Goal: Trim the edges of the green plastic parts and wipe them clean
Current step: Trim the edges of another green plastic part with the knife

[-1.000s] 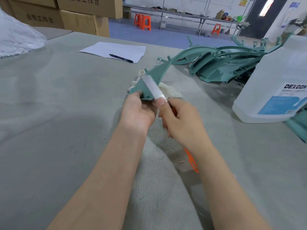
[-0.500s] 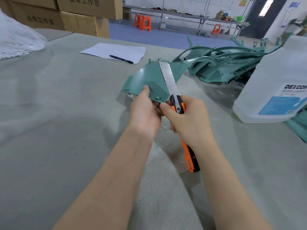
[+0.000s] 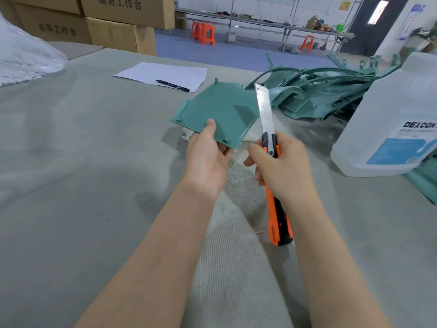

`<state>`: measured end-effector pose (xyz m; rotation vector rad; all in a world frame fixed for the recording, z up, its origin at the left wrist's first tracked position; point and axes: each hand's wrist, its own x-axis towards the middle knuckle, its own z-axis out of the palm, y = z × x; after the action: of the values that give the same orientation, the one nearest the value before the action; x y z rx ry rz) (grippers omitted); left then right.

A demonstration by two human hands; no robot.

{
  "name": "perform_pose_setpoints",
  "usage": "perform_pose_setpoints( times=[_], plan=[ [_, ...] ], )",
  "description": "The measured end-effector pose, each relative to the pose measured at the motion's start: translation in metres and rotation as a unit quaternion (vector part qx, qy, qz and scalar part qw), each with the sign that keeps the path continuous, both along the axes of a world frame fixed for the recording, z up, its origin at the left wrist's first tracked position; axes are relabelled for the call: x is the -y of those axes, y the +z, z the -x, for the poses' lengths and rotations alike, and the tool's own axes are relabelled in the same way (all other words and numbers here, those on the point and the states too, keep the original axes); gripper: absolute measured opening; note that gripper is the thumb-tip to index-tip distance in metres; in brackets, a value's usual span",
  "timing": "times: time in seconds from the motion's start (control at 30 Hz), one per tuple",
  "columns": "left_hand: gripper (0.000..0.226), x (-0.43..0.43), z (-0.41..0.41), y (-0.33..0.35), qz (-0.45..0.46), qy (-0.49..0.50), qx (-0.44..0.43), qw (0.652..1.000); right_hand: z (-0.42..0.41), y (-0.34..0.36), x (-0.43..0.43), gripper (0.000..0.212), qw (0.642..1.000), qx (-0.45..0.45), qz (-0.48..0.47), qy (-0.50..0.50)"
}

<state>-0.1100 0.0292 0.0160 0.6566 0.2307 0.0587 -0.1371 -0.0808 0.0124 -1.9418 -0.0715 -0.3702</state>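
Your left hand (image 3: 208, 159) pinches the green plastic part (image 3: 220, 112) above the worktop (image 3: 71, 162); your right hand (image 3: 281, 169) has its grip wrapped around the utility knife (image 3: 272, 143). Its long blade, slipping off the edge, could cut the holding hand.

The flat plastic part (image 3: 220, 110) is plain dark green. The utility knife (image 3: 279, 223) has an orange and black handle and a silver blade. The translucent plastic jug (image 3: 390, 102) bears a blue-white label.
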Motion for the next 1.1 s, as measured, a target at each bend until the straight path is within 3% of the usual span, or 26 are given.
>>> perform_pose_setpoints(
  times=[0.27,0.37,0.6,0.83,0.97,1.1],
  plan=[
    [0.034,0.001,0.001,0.001,-0.039,-0.002,0.034,0.999,0.001,0.001,-0.002,0.012,0.998,-0.003,-0.069,0.005],
    [0.032,0.003,0.003,0.001,-0.077,-0.006,0.050,0.996,0.001,-0.001,-0.007,0.023,0.998,0.004,-0.068,0.008],
    [0.016,0.007,0.006,0.001,-0.114,-0.051,0.121,0.985,-0.003,-0.002,-0.005,0.024,0.993,0.034,-0.089,-0.075],
    [0.014,-0.012,0.001,0.008,-0.047,-0.024,0.145,0.988,-0.006,0.002,0.013,0.014,0.985,0.052,-0.091,-0.139],
    [0.010,-0.028,-0.005,0.001,-0.158,0.007,0.104,0.982,-0.009,0.001,0.021,0.005,0.985,0.048,-0.101,-0.129],
    [0.007,-0.026,-0.009,-0.006,-0.226,-0.056,0.048,0.971,-0.009,0.003,0.024,0.012,0.981,0.057,-0.136,-0.125]
  ],
)
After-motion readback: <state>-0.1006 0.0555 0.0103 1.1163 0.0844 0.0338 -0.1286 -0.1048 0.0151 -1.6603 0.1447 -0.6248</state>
